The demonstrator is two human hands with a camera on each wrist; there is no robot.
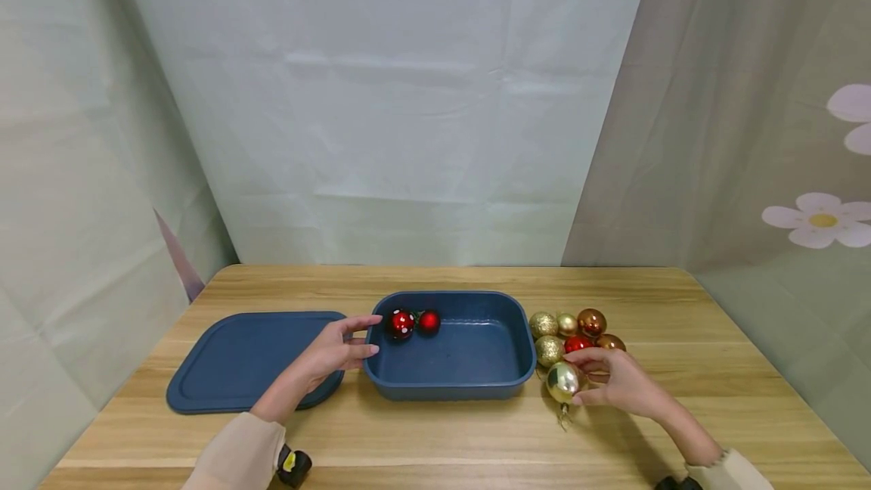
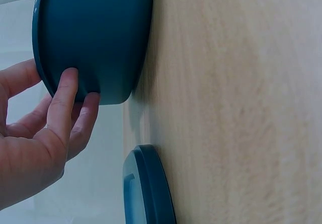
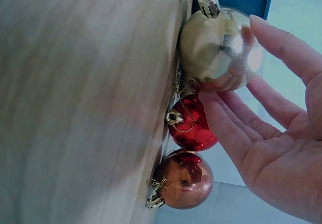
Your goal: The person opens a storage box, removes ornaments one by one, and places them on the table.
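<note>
Fingers [image 3: 236,133] of the right hand [image 1: 615,383] curl loosely around a shiny gold bauble [image 1: 563,381], touching it where it sits on the wooden table [image 1: 442,437], just right of the blue tub [image 1: 506,380]. The left hand [image 1: 333,351], fingers nearly straight, rests against the tub's left rim above the blue lid [image 1: 231,361]. Two red baubles [image 1: 413,323] lie inside the tub.

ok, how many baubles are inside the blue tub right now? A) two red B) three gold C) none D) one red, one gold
A: two red baubles lie at the far left end of the blue tub; the gold ones sit outside it on the table, right of the tub.
</note>
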